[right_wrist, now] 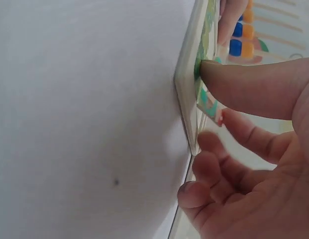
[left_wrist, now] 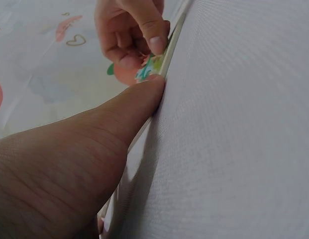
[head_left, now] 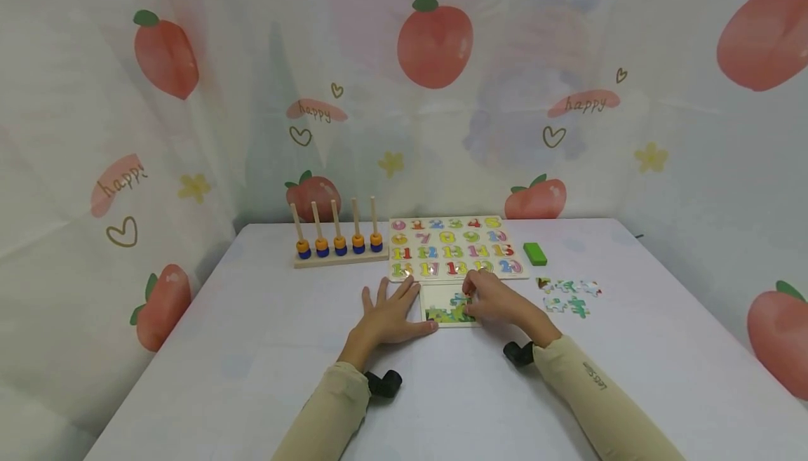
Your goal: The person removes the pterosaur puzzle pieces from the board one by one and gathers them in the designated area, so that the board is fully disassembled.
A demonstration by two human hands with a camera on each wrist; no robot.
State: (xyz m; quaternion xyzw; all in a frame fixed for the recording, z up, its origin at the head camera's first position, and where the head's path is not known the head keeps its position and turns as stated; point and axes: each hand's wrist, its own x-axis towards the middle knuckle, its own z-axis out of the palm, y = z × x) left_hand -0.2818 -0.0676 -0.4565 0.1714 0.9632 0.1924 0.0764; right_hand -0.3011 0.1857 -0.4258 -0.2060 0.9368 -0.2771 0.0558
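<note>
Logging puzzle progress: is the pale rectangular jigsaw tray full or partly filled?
Partly filled: green printed jigsaw pieces line the near side of the tray, whose far left corner is bare.

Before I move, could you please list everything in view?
Table: one, white, foreground
Backdrop: one, pale with peaches, behind
Peg stand: one, light wood, back left
Beads: several, orange and blue, on pegs
Number board: one, multicoloured, back centre
Block: one, green, right of board
Puzzle tray: one, pale, in front of board
Fitted pieces: several, mostly green, inside tray
Loose pieces: about five, multicoloured, right of tray
Left hand: one, spread, thumb on tray
Right hand: one, pinching a piece over tray
Sleeves: two, beige, forearms
Wrist cameras: two, black, at cuffs
</note>
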